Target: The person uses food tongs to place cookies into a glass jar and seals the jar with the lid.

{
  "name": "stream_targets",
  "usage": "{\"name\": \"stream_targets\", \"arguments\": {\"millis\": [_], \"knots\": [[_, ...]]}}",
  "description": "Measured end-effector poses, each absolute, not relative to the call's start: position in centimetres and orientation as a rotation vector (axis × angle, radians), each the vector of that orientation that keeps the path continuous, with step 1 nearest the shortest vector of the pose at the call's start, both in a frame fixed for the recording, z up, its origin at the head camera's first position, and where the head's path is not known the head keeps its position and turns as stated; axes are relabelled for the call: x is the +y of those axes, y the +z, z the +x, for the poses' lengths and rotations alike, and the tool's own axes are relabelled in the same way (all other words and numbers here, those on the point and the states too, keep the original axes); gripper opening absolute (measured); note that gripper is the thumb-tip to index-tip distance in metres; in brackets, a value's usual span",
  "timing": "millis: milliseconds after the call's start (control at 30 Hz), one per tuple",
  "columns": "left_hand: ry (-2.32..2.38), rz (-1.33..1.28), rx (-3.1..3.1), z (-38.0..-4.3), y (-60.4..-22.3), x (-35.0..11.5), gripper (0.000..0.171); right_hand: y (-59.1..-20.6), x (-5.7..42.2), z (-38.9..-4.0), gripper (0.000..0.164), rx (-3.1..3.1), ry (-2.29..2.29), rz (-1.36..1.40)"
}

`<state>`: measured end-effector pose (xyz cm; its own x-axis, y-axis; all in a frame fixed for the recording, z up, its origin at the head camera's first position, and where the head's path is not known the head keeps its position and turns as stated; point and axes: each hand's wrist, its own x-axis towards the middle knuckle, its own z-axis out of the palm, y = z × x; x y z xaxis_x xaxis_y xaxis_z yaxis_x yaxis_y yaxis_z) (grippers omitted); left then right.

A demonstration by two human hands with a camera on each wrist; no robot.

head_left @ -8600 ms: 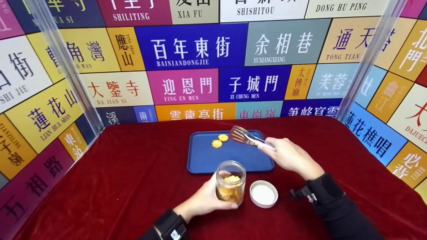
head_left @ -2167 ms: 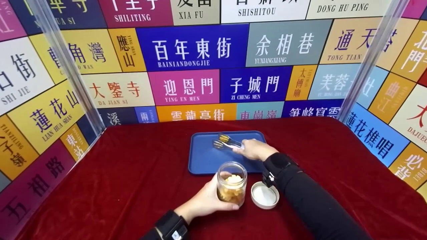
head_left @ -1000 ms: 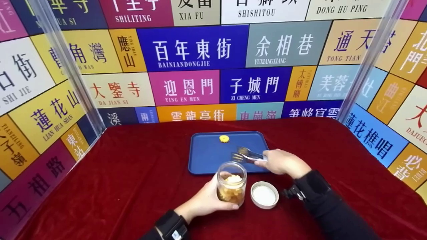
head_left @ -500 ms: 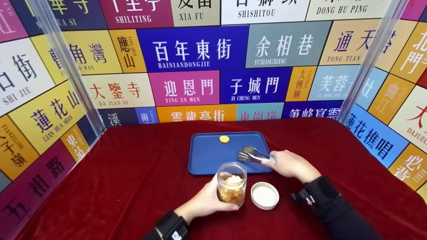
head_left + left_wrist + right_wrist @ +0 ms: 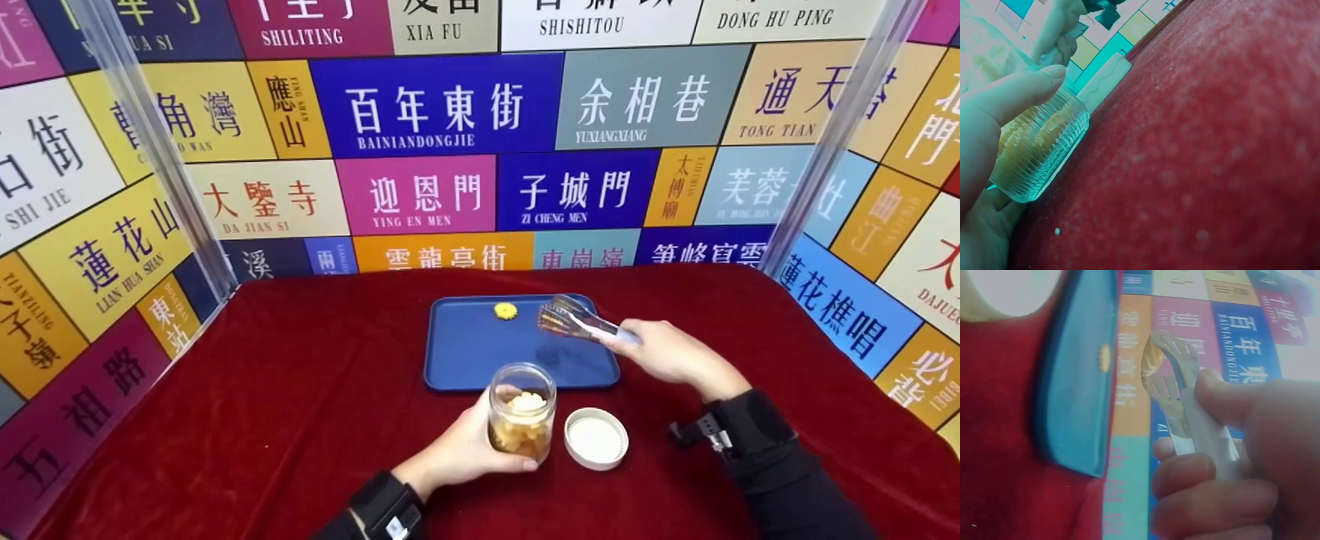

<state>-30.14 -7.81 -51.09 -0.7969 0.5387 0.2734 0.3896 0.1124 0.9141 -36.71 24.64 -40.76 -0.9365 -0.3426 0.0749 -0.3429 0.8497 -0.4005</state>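
Note:
My left hand [image 5: 461, 450] grips a glass jar [image 5: 521, 439], its thumb across the ribbed side in the left wrist view. Several yellow cookies [image 5: 1050, 126] fill the jar, which has no lid on. In my right hand [image 5: 671, 356] is a pair of metal serving tongs [image 5: 577, 321] with slotted heads and pale handles. The right wrist view shows a swirled cookie [image 5: 1152, 363] pinched between the tong heads, raised above the tray's right part. Another cookie [image 5: 505, 310] lies near the far edge of the blue tray [image 5: 465, 356].
A white round lid [image 5: 596, 439] lies just right of the jar, in front of the tray. Dark red cloth [image 5: 300, 390] covers the table. Behind it stands a wall of coloured sign panels [image 5: 442, 105], with clear posts [image 5: 840, 120] at the corners.
The tray held two cookies at first; the tongs took one, and it has left the tray surface. My right hand has since moved right and up with it. The left hand keeps still.

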Motion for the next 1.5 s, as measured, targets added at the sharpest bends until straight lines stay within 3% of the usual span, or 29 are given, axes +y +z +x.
{"name": "stream_targets", "arguments": {"millis": [467,767,1100,1500], "knots": [[1.783,0.973,2.235,-30.2,-51.0,-7.8,0.090,-36.7,26.0,-34.6,0.033,-2.986,0.935,0.658],[1.771,0.938,2.253,-30.2,-51.1,-7.9,0.088,-34.5,25.9,-32.4,0.022,-2.969,0.892,0.863],[1.771,0.917,2.245,-30.1,-51.2,-7.9,0.089,-34.1,25.0,-31.2,0.019,-2.967,0.813,1.133],[1.760,0.920,2.258,-30.1,-51.1,-8.0,0.094,-34.4,24.1,-30.7,0.024,-3.000,0.717,1.225]]}}
